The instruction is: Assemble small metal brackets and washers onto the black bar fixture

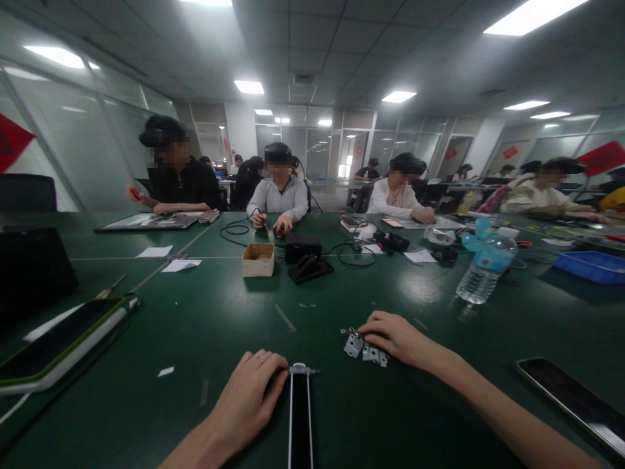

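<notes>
My left hand point(250, 398), with a ring on one finger, rests on the table with its fingers bent together. Its fingertips hold the side of a small grey metal bracket point(301, 370) at the far end of a long black strip with white edges point(300, 420). The strip runs toward me and leaves the bottom of the view. My right hand point(396, 335) reaches into a small pile of silver metal brackets point(374, 355) and tiny round metal pieces point(351, 331). Its fingers are curled down at the pile, and what lies between the fingertips is too small to make out.
A phone point(571, 400) lies at the right, and a green-edged device point(63, 342) at the left. Ahead stand an open cardboard box point(258, 260), a black box point(303, 247) and a water bottle point(486, 267). A blue tray point(593, 266) is far right. Several people sit opposite.
</notes>
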A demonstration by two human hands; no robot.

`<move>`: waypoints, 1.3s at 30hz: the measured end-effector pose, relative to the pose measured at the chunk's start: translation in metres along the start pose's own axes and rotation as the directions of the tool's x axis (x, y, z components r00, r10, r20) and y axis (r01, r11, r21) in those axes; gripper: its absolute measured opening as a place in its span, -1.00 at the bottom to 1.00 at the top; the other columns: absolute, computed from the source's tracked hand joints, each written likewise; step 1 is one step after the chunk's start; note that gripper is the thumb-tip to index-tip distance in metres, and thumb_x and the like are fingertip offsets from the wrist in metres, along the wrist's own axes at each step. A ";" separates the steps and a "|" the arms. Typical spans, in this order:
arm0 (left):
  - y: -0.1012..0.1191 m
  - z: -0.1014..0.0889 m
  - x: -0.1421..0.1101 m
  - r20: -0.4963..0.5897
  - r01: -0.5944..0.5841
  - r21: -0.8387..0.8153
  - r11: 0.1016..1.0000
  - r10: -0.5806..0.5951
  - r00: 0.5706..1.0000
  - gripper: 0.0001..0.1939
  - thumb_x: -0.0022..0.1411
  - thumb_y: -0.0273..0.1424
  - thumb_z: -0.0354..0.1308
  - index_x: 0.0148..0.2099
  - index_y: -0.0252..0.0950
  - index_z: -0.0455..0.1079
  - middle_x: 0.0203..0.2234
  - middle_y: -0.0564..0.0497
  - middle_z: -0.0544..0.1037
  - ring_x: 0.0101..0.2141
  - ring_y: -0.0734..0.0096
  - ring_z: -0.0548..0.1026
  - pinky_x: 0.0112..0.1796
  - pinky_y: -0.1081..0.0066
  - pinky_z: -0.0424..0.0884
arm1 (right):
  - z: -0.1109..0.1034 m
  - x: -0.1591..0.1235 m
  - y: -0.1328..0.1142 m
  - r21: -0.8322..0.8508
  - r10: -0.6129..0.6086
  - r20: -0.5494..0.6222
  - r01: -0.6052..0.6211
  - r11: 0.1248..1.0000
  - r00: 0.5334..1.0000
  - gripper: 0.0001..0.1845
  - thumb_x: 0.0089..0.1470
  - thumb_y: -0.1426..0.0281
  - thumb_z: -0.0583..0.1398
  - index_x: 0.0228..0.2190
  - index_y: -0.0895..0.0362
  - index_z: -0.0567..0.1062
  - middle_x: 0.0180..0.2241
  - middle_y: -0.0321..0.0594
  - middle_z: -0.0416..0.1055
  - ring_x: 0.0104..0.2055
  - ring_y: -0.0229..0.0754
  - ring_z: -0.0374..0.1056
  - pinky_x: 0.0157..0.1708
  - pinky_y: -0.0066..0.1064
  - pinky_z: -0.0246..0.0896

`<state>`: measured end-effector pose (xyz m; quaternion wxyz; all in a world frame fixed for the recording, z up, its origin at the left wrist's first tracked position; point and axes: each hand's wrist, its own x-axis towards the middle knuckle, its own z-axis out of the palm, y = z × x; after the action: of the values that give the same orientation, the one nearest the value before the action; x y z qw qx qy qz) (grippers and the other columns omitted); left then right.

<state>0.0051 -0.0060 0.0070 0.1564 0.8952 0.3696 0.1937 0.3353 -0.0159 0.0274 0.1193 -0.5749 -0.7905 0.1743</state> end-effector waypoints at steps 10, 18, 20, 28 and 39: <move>-0.002 0.001 0.000 -0.011 -0.015 -0.002 1.000 0.015 1.000 -0.79 0.35 -0.38 -0.13 -0.19 -0.22 0.34 -0.33 -0.01 0.50 -0.32 0.29 0.43 -0.29 0.32 0.27 | -0.007 0.019 -0.013 -0.149 0.017 0.068 -0.007 0.989 0.998 -0.76 0.13 0.37 0.09 -0.28 0.15 0.54 -0.27 -0.15 0.45 -0.24 -0.16 0.35 -0.20 -0.33 0.25; -0.003 0.002 0.001 -0.015 -0.025 -0.006 1.000 0.025 1.000 -0.78 0.35 -0.39 -0.14 -0.20 -0.23 0.34 -0.34 -0.01 0.50 -0.33 0.29 0.42 -0.30 0.31 0.25 | 0.007 0.007 -0.004 -0.136 0.028 -0.121 -0.045 0.990 0.992 -0.69 0.21 0.37 -0.01 -0.23 0.20 0.50 -0.24 -0.11 0.43 -0.21 -0.17 0.35 -0.18 -0.33 0.27; -0.002 0.001 0.001 -0.015 -0.027 -0.004 1.000 0.027 1.000 -0.79 0.35 -0.39 -0.13 -0.19 -0.23 0.34 -0.34 -0.01 0.50 -0.33 0.29 0.43 -0.30 0.31 0.25 | 0.007 0.007 -0.003 -0.142 0.037 -0.119 -0.054 0.988 0.992 -0.70 0.21 0.37 0.01 -0.22 0.20 0.50 -0.23 -0.10 0.43 -0.20 -0.17 0.35 -0.18 -0.32 0.27; -0.002 0.000 0.000 -0.012 -0.022 0.004 1.000 0.022 1.000 -0.80 0.34 -0.40 -0.12 -0.18 -0.22 0.34 -0.33 -0.01 0.51 -0.33 0.30 0.43 -0.30 0.33 0.27 | -0.006 -0.001 0.001 -0.126 0.015 -0.035 -0.019 0.992 0.999 -0.72 0.20 0.34 0.04 -0.20 0.14 0.51 -0.21 -0.14 0.44 -0.16 -0.15 0.34 -0.13 -0.28 0.23; 0.000 0.001 0.001 -0.021 -0.030 0.018 0.999 0.031 0.999 -0.78 0.34 -0.39 -0.13 -0.20 -0.25 0.35 -0.34 -0.02 0.51 -0.34 0.29 0.43 -0.30 0.30 0.27 | -0.009 0.004 -0.012 -0.196 0.181 0.052 -0.168 0.966 0.982 -0.73 0.15 0.40 0.05 -0.27 0.19 0.52 -0.24 -0.09 0.44 -0.23 -0.14 0.37 -0.24 -0.37 0.26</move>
<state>0.0063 -0.0048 0.0061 0.1416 0.9000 0.3593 0.2023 0.3276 -0.0142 0.0401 0.0204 -0.6445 -0.7536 0.1271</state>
